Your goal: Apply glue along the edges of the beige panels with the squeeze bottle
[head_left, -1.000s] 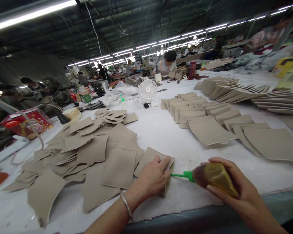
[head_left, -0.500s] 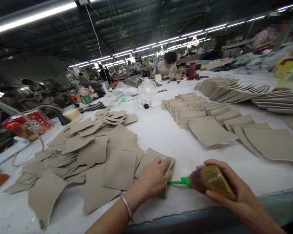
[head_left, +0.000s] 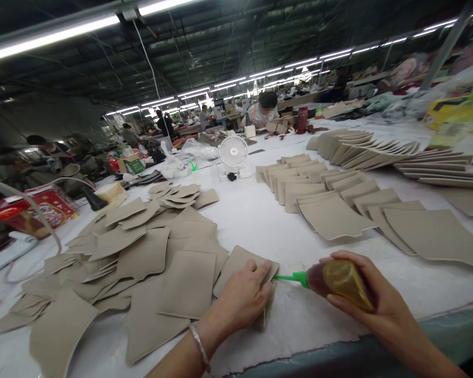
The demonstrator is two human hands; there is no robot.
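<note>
My left hand (head_left: 246, 291) is pressed on a beige leather-like panel (head_left: 239, 258), with its fingers bent over the panel's right edge. The lower part of that panel is hidden beneath the hand, and a glossy strip shows along its edge. In my right hand (head_left: 378, 294) lies a squeeze bottle (head_left: 345, 281) of amber liquid, held on its side. The bottle's thin green nozzle (head_left: 289, 277) points left, its tip at the panel's right edge near my left fingertips.
Loose beige panels (head_left: 142, 252) are heaped at left. Fanned rows of panels (head_left: 319, 181) lie at right. A small white fan (head_left: 233, 152) stands mid-table, a red box (head_left: 35, 207) at far left. Several people work in the background.
The nozzle tip has moved up along the panel's right edge, toward its upper corner. My left hand still presses the panel. The whole view has shifted slightly.
</note>
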